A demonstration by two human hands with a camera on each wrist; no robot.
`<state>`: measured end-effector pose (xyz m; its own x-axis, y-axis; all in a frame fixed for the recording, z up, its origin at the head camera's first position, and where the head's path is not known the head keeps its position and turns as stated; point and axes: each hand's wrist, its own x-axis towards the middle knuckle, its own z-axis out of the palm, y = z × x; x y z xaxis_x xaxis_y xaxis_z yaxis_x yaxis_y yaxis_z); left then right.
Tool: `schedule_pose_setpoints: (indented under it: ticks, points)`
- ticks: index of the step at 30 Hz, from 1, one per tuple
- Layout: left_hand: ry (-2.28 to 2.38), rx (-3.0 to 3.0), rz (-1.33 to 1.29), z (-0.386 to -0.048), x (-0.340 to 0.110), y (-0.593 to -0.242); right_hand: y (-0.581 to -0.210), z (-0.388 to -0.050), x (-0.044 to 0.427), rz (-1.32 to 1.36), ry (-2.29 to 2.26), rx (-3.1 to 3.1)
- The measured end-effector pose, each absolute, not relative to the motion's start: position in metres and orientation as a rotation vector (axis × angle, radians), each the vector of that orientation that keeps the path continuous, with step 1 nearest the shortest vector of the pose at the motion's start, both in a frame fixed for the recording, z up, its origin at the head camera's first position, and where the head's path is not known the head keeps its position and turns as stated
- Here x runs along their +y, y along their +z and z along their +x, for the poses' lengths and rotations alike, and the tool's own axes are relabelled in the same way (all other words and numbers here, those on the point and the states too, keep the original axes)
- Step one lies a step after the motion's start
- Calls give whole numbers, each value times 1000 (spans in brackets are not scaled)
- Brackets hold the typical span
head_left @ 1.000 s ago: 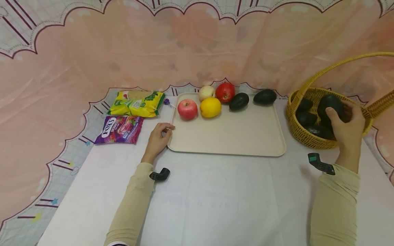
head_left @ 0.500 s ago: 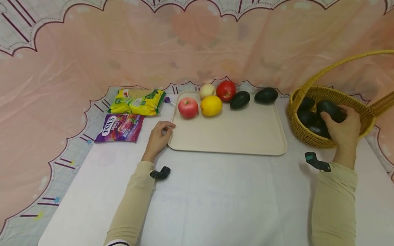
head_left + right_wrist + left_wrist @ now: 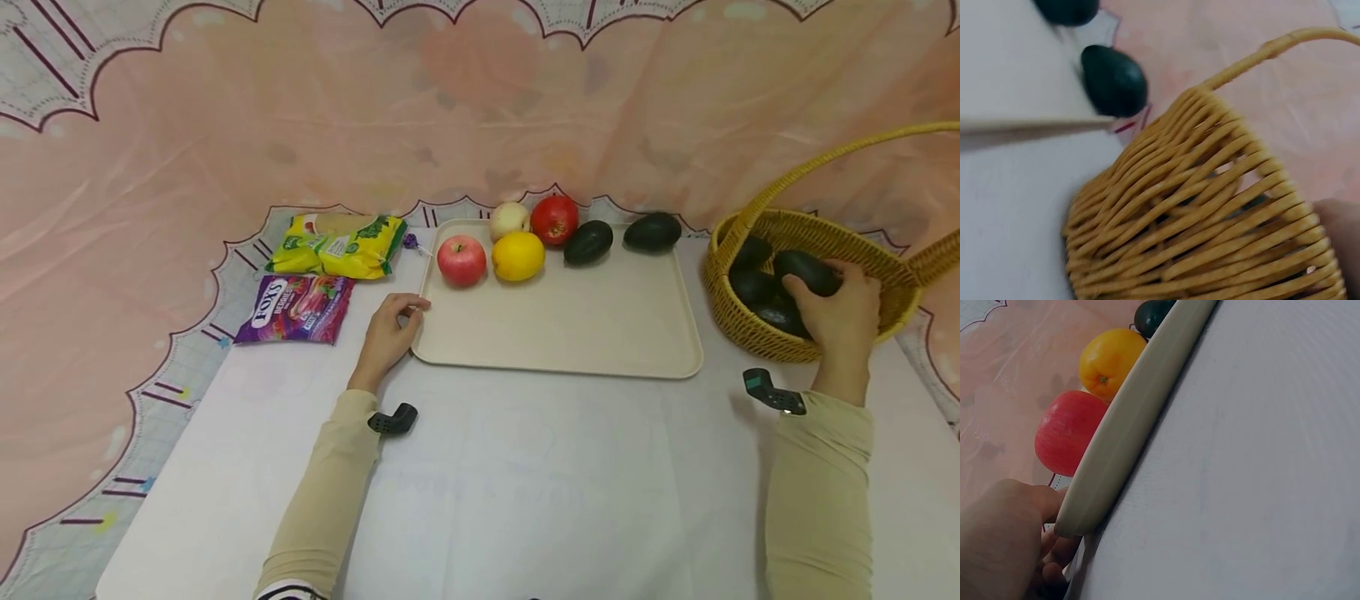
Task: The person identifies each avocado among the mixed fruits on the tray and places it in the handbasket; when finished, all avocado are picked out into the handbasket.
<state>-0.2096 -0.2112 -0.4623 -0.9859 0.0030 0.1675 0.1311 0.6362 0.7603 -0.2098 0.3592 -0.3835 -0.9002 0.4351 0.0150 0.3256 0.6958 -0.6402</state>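
Grips dark-green oval avocado [image 3: 808,269] in golden wicker basket [image 3: 750,333] with outstretched right hand [image 3: 846,315] at three o'clock. Touches cream rectangular tray [image 3: 555,329] with left hand [image 3: 388,335] at nine; cannot tell if pinching.

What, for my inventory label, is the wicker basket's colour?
The basket is golden yellow-brown, shown best in the right wrist view.

Near the back left corner of the worktop [image 3: 562,483], you have a yellow packet [image 3: 337,246], with a purple FOX'S packet [image 3: 296,310] just in front, toward the left edge. Right of the yellow packet lies a purple lollipop [image 3: 410,241]. Nearer the middle of the back edge, you see an apple [image 3: 461,261], a yellow fruit [image 3: 518,256], a pale fruit [image 3: 509,220] and a pomegranate [image 3: 554,220].
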Motion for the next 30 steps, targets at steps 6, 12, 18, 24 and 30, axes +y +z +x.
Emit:
schedule_pose_setpoints:
  ticks: [6, 12, 18, 24, 30]
  points:
    - [-1282, -2702, -111, -210, -211, -461, -383, -211, 363, -606, 830, -2900]
    - [-1273, -2708, -110, -210, -211, -462, -381, -214, 368, -638, 847, -3013]
    - [-1273, -2716, -100, -210, -211, -462, -378, -215, 370, -640, 908, -3035]
    - [-1284, -2711, -90, -211, -213, -463, -377, -217, 366, -630, 903, -3022]
    - [-1290, -2714, -88, -211, -212, -464, -385, -212, 360, -667, 935, -2824]
